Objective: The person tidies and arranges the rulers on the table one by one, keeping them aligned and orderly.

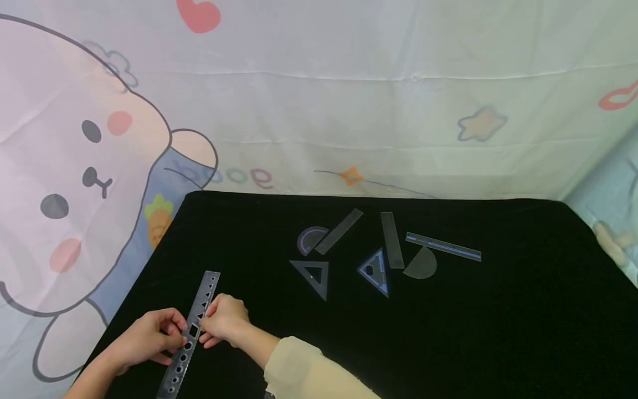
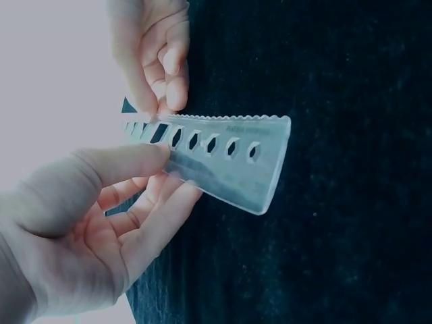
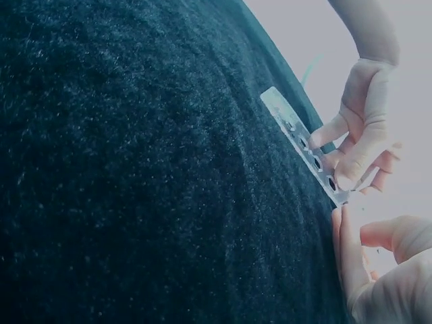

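Nearby, a long transparent plastic ruler point(image 2: 233, 179), wavy-edged and perforated, is pinched, without slack, by the left hand point(image 1: 149, 338) and right hand point(image 1: 226, 320) near the left edge of the black-clothed table point(image 1: 448, 332); beyond a wide gap, clear rulers point(image 1: 392, 240), triangles point(image 1: 324, 277) and half-round protractors point(image 1: 421, 265) are spread.

Pale cream-yellow sleeve point(image 1: 314, 371) on right arm point(image 1: 259, 343), near side: loose, plain, soft folds, slightly uneven hem partway along forearm. Right hand point(image 1: 226, 318) bare. Left hand point(image 1: 152, 338) bare; left forearm point(image 1: 92, 374) uncovered as far as seen.
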The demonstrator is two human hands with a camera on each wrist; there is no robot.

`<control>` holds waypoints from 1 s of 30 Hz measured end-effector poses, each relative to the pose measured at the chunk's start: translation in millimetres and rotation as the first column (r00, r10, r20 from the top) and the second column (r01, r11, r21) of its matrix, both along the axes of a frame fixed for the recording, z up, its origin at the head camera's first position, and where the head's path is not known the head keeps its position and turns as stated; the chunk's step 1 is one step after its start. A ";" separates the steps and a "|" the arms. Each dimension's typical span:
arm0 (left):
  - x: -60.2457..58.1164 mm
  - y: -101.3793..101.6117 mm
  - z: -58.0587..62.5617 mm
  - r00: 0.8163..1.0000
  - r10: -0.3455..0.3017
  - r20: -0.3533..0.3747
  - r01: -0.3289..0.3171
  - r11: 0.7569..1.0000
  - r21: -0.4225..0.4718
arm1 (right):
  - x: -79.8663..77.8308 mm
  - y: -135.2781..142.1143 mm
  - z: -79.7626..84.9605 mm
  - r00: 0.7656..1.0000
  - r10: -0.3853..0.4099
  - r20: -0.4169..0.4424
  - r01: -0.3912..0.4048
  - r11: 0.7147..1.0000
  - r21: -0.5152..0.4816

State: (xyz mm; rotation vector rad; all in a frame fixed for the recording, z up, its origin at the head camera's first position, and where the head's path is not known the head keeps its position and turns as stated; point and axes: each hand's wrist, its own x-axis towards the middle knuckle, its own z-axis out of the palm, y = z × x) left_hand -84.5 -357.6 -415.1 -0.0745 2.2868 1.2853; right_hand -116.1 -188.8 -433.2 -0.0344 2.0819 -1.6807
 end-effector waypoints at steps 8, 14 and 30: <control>1.0 8.5 1.5 0.999 0.038 -0.019 -0.040 0.996 -0.082 | 1.4 3.8 1.9 1.000 -0.004 -0.008 0.004 1.000 0.005; 0.4 15.5 0.6 0.993 0.107 -0.048 -0.115 0.971 -0.212 | 0.8 5.9 5.4 1.000 0.002 0.012 -0.002 1.000 0.010; -0.2 22.4 0.2 0.987 0.128 -0.100 -0.155 0.923 -0.352 | -3.1 10.2 6.3 0.999 0.026 0.035 -0.026 1.000 0.008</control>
